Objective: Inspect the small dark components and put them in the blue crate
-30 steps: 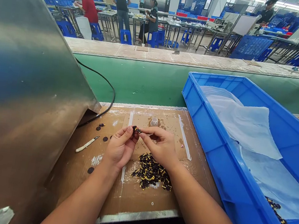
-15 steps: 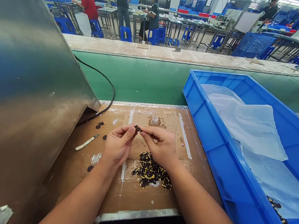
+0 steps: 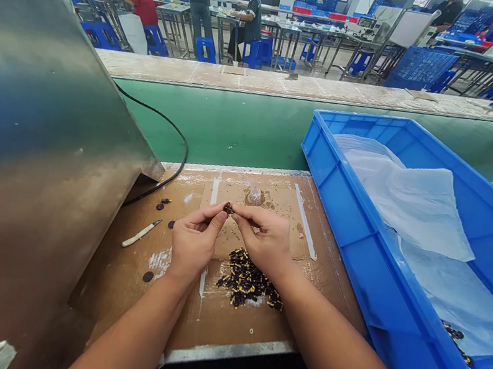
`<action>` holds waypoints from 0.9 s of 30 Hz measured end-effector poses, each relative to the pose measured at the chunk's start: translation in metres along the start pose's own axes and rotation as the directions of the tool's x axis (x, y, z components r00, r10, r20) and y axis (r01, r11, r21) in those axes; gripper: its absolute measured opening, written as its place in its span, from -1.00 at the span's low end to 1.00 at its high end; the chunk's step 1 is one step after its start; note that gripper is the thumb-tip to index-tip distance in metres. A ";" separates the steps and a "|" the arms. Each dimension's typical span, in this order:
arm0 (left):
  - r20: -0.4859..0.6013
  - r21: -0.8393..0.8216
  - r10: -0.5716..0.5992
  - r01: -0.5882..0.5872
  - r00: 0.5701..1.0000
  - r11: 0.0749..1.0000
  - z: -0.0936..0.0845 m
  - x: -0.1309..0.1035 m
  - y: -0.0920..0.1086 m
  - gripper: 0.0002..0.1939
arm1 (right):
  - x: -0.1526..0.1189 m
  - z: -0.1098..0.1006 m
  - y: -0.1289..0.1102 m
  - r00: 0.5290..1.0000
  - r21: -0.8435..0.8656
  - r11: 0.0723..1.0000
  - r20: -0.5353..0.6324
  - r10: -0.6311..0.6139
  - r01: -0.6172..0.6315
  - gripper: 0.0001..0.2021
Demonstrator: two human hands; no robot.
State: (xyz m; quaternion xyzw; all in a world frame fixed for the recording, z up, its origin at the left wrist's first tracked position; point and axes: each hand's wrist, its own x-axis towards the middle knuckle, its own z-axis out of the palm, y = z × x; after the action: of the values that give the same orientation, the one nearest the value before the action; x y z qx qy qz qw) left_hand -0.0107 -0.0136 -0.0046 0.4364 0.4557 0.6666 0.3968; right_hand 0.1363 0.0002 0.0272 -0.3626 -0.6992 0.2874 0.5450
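Both hands meet above the cardboard work surface, fingertips nearly touching. My left hand pinches a small dark, roundish part between thumb and index finger. From the other side, my right hand has its thumb and index finger closed at the same part's edge; its finer details are too small to make out. Below the right hand lies a pile of small black parts with yellow ends. To the left of my left hand rest a white-handled craft knife and several black discs, one of them a larger disc.
A large blue crate with white sheets and a few black parts stands on the right. A slanted metal housing fills the left, with a black cable behind it. A small clear lump sits beyond my hands. People work at tables in the background.
The dark part between my fingertips has turned and shows more of its round face. Both hands remain in nearly the same place; the camera view has shifted slightly.
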 end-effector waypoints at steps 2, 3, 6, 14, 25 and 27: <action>0.013 -0.009 -0.008 0.008 1.000 1.000 0.001 0.001 0.001 -0.70 | 0.000 0.000 0.001 1.000 -0.020 1.000 0.003 -0.017 0.018 -0.81; 0.023 -0.008 -0.019 0.019 1.000 1.000 0.001 0.001 0.002 -0.69 | 0.000 -0.001 0.001 1.000 -0.035 0.999 0.004 -0.028 0.028 -0.81; 0.034 0.086 0.006 -0.009 0.999 0.996 0.002 0.003 0.006 -0.69 | 0.002 -0.003 0.003 0.997 -0.095 0.993 -0.006 -0.074 0.073 -0.82; 0.123 0.398 0.391 -0.407 0.912 0.822 -0.001 0.001 0.014 -0.76 | 0.000 -0.003 0.007 0.977 -0.153 0.966 -0.022 -0.213 0.208 -0.84; 0.080 0.358 0.536 -0.526 0.840 0.771 -0.003 -0.033 0.036 -0.77 | -0.025 -0.003 -0.045 0.971 -0.017 0.977 -0.104 -0.215 0.215 -0.87; 0.142 0.355 0.563 -0.573 0.814 0.739 0.000 -0.062 0.048 -0.69 | -0.052 -0.011 -0.064 0.978 0.063 0.989 -0.167 -0.123 0.135 -0.81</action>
State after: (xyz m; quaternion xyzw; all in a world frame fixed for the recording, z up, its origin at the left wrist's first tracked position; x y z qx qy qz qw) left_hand 0.0017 -0.0845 0.0275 0.6312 0.4167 0.6483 0.0875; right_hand 0.1419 -0.0786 0.0517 -0.3183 -0.6632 0.2466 0.6309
